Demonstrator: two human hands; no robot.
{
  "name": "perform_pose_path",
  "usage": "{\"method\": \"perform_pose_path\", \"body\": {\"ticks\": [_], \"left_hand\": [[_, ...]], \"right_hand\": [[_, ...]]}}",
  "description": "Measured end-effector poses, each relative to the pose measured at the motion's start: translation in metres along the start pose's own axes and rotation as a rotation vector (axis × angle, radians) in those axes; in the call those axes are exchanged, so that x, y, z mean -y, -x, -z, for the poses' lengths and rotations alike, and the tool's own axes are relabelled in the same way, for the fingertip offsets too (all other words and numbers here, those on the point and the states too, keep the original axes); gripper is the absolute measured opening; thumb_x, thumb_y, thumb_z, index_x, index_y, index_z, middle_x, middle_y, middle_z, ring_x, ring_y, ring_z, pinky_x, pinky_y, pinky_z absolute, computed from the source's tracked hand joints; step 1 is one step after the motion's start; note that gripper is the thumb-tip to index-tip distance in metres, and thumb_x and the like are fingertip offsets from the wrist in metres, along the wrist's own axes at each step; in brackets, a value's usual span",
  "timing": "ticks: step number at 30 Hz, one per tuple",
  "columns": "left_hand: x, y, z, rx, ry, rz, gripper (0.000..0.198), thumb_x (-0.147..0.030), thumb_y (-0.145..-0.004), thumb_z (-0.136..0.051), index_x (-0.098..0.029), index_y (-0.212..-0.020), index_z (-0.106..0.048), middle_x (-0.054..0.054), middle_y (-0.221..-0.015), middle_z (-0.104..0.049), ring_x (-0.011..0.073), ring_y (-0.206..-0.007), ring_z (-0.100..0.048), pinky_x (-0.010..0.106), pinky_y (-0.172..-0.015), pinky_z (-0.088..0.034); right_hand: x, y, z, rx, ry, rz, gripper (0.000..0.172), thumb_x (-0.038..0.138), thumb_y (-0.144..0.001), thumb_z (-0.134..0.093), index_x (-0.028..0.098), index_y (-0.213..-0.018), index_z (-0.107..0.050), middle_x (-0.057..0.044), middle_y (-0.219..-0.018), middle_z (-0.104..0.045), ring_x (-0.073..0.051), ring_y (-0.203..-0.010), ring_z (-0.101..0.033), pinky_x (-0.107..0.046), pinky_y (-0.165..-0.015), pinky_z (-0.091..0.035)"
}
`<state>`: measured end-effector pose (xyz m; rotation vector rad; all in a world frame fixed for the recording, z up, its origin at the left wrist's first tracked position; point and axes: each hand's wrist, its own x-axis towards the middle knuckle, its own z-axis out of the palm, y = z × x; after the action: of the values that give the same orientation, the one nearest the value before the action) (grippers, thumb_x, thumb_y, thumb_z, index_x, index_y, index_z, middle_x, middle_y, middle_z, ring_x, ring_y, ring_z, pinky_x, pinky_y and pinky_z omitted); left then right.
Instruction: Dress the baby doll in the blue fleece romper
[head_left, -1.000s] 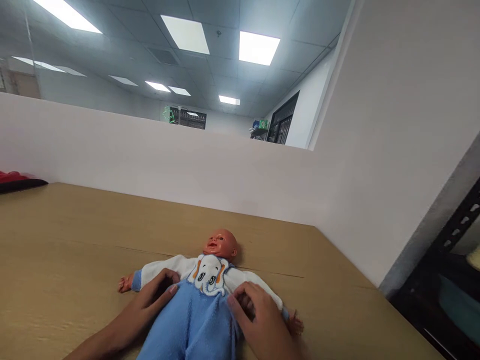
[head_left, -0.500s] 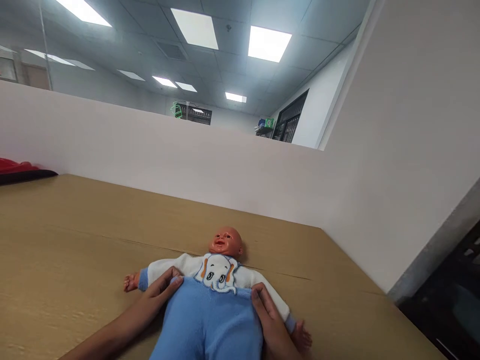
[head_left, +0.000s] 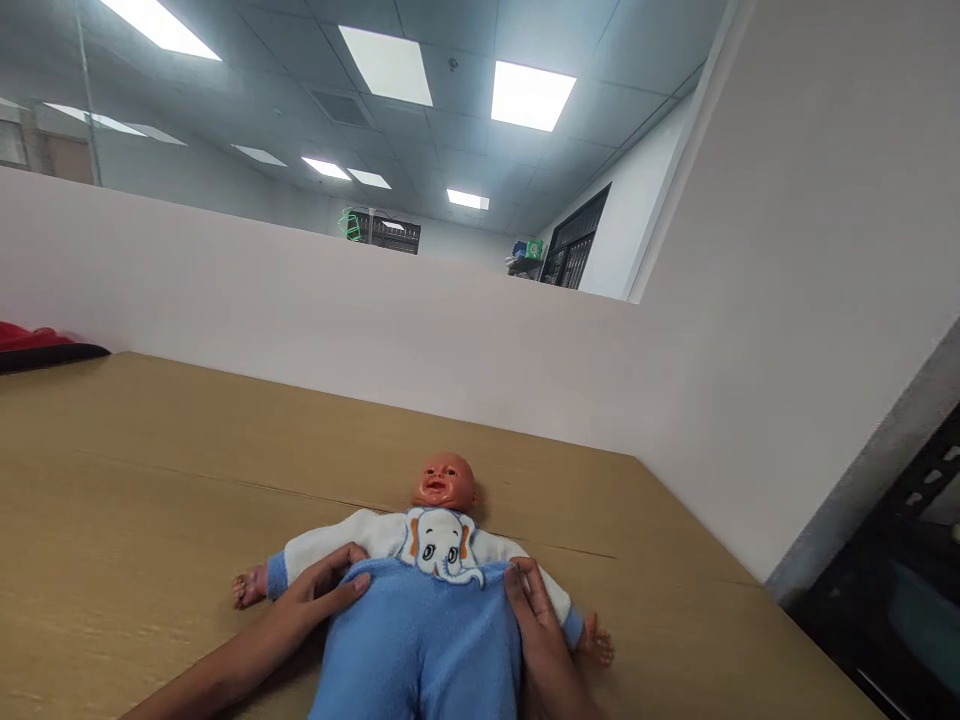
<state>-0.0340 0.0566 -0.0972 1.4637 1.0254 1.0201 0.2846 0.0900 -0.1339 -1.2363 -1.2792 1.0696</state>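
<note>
A baby doll (head_left: pixel 445 482) lies on its back on the tan table, head toward the wall and arms spread. It wears a white top (head_left: pixel 334 540) with blue cuffs and an elephant face on the chest. Blue pants (head_left: pixel 420 630) cover its lower body, and their feet end runs out of the picture. My left hand (head_left: pixel 330 588) pinches the pants' waistband at its left edge, thumb on top. At the right edge of the waistband, my right hand (head_left: pixel 534 610) grips the cloth between thumb and fingers. The waistband lies just under the elephant's trunk.
The tan table (head_left: pixel 165 480) meets a low white wall (head_left: pixel 360 310) with glass above it. A red and black item (head_left: pixel 45 350) lies at the far left. Past the table's right edge stands a dark rack (head_left: pixel 900 580).
The waistband's two ends are pulled slightly up and outward by both hands. The doll's arms have shifted a little, and the camera view has moved slightly.
</note>
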Motion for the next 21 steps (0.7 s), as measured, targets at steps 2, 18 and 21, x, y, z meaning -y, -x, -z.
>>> {"method": "perform_pose_path", "body": {"ticks": [2,18,21], "left_hand": [[0.000,-0.001,-0.002,-0.040,0.026,0.006,0.051,-0.074,-0.091,-0.064,-0.023,-0.094,-0.056,0.000,-0.091,-0.049,0.0239,-0.092,-0.046,0.032,-0.086,-0.040],[-0.012,0.000,-0.010,-0.029,-0.035,0.040,0.056,-0.080,-0.090,-0.056,-0.024,-0.095,-0.058,0.001,-0.097,-0.056,0.0287,-0.102,-0.052,0.035,-0.097,-0.041],[-0.011,0.001,-0.014,-0.058,-0.074,0.075,0.061,-0.084,-0.090,-0.053,-0.024,-0.099,-0.054,0.000,-0.097,-0.056,0.0270,-0.099,-0.052,0.035,-0.095,-0.042]], "right_hand": [[0.003,-0.001,-0.003,0.106,0.048,0.059,0.062,0.089,-0.080,-0.060,0.028,-0.091,-0.060,-0.004,-0.095,-0.071,-0.032,-0.102,-0.068,-0.040,-0.089,-0.054],[-0.007,0.000,-0.004,0.213,0.001,0.084,0.056,0.078,-0.089,-0.064,0.022,-0.089,-0.059,0.000,-0.084,-0.058,-0.021,-0.085,-0.057,-0.032,-0.081,-0.049],[0.000,0.004,-0.006,0.217,0.065,0.128,0.055,0.078,-0.092,-0.059,0.024,-0.085,-0.052,0.002,-0.080,-0.053,-0.021,-0.082,-0.056,-0.032,-0.079,-0.047]]}}
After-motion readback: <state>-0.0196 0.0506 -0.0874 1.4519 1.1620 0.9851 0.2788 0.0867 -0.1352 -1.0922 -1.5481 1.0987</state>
